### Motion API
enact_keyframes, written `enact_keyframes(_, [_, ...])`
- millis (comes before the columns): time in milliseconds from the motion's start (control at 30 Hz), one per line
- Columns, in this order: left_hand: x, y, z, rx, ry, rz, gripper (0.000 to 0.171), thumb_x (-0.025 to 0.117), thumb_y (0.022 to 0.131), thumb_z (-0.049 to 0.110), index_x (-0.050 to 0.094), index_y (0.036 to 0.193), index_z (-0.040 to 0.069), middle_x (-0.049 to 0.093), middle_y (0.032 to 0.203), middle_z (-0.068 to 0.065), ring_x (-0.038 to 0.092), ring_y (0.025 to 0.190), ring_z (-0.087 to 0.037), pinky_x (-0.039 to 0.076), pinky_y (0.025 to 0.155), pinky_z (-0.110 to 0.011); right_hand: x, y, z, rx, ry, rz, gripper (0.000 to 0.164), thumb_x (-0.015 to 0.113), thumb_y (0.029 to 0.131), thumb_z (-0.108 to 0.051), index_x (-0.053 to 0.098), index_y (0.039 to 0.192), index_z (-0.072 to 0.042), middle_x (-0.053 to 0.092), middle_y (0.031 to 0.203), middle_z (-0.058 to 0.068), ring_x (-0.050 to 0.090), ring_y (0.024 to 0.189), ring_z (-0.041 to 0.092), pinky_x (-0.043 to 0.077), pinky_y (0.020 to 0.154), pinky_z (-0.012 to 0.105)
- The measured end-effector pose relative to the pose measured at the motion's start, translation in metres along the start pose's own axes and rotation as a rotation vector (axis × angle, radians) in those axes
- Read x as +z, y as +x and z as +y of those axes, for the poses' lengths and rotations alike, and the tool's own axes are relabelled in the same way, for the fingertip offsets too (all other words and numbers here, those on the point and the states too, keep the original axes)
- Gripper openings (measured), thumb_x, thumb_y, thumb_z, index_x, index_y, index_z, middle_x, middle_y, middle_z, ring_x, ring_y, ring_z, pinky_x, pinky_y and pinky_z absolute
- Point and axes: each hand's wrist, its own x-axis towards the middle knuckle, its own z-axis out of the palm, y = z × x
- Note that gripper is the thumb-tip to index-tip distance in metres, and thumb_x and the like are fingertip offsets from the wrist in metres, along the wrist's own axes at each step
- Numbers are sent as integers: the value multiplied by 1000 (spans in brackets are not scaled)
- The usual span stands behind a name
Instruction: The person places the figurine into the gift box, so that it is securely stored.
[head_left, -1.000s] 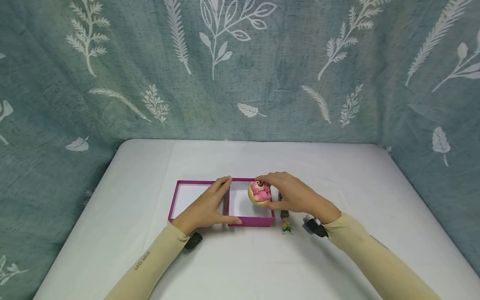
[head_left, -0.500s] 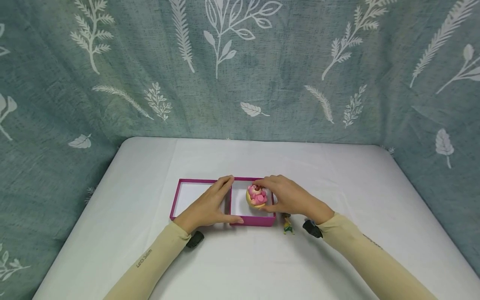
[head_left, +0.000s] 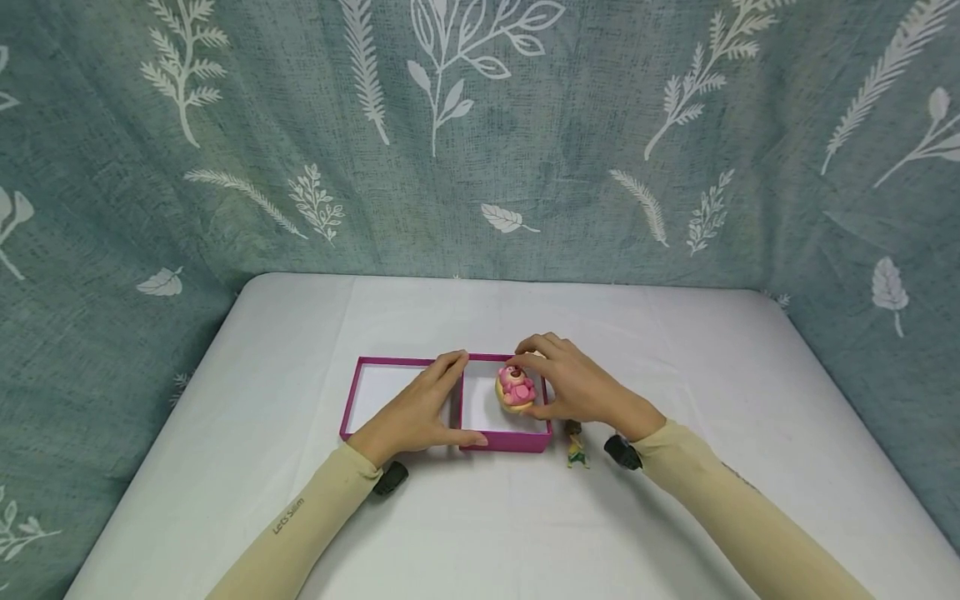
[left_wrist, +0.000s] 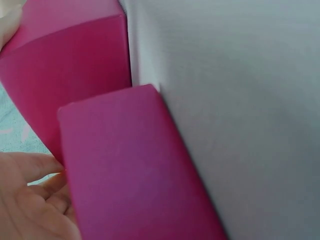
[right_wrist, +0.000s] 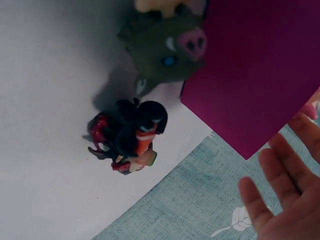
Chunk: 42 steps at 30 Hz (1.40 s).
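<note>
A pink bear figurine (head_left: 516, 388) with a yellow base is over the right-hand magenta box (head_left: 504, 442), inside its outline. My right hand (head_left: 577, 383) pinches it between thumb and index finger, the other fingers raised. In the right wrist view, a bit of pink figurine (right_wrist: 311, 110) shows beyond the box wall, and the fingers (right_wrist: 280, 172) are spread beside it. My left hand (head_left: 420, 408) spans the same box where it meets its neighbour, thumb on the front wall and fingertips at the far rim. The left wrist view shows the thumb (left_wrist: 9, 25) against the magenta wall.
A second shallow magenta box (head_left: 393, 363) with a white inside adjoins on the left. Beside the right-hand box stand a boar-headed figure (right_wrist: 167, 52) and a black-haired figure (right_wrist: 142, 130). Black wrist cameras sit under both sleeves. A patterned curtain (head_left: 495, 150) hangs behind the white table (head_left: 645, 533).
The bear figurine and right hand shifted left and down over the box, then slightly back up and right. The right hand's other fingers have lifted. The left hand holds still.
</note>
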Motion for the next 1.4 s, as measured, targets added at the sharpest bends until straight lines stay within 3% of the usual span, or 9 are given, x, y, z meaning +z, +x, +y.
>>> enact_keyframes(333, [-1,0,0,5,-7,10,120,75,70,69,20,156,7,23,161,-5,30,146,-24,33,116,-44,1,6,4,79,56,-112,60,86,72,-38,66,124,-14,50,139,15,50,124,31,40,100,57])
enact_keyframes(700, [0,0,0,-1,2,4,120,73,70,71,20,157,7,22,161,-4,29,146,-23,33,117,-43,4,17,3,129,60,-169,56,86,71,-38,69,120,-19,54,137,11,53,122,28,42,100,56])
enact_keyframes(1067, [-1,-1,1,-7,-5,1,120,72,71,71,19,157,7,22,162,-5,27,147,-23,32,117,-44,2,23,-2,157,-42,-244,61,87,70,-43,68,122,-19,55,135,6,52,122,26,40,103,53])
enact_keyframes(1400, [1,0,0,-3,-3,1,120,72,71,72,19,157,7,20,162,-6,26,148,-24,32,117,-46,2,22,-3,193,-26,-275,61,87,71,-43,66,123,-19,56,134,5,53,119,27,41,102,54])
